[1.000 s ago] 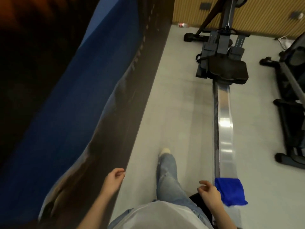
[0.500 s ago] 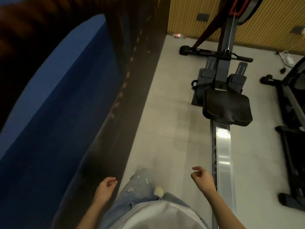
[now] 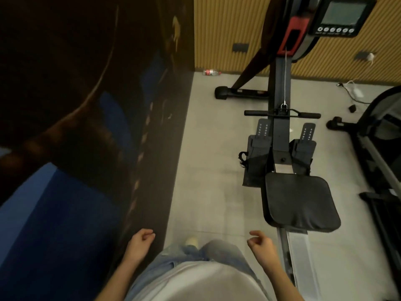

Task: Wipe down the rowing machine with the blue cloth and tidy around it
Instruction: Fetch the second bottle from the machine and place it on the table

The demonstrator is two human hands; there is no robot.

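Observation:
The rowing machine stands to my right, its black seat (image 3: 300,205) on the metal rail (image 3: 297,248). Ahead of the seat are the footrests (image 3: 260,146), the pull handle (image 3: 282,114) and the monitor (image 3: 339,16). My left hand (image 3: 140,242) hangs by the dark wall with its fingers loosely curled and nothing in it. My right hand (image 3: 261,244) is just left of the rail, fingers also loosely curled and holding nothing. The blue cloth is out of view. A plastic bottle (image 3: 211,72) lies on the floor by the far wall.
A dark and blue wall (image 3: 86,170) runs along my left. Another exercise machine (image 3: 382,153) stands at the right edge. A white cable with a plug (image 3: 354,91) lies on the floor at the far right. Grey floor (image 3: 208,170) stretches between the wall and the rower.
I have walked forward alongside the rail. The blue cloth on the rail's end has dropped out of view behind me. The seat, handle and monitor are nearer now.

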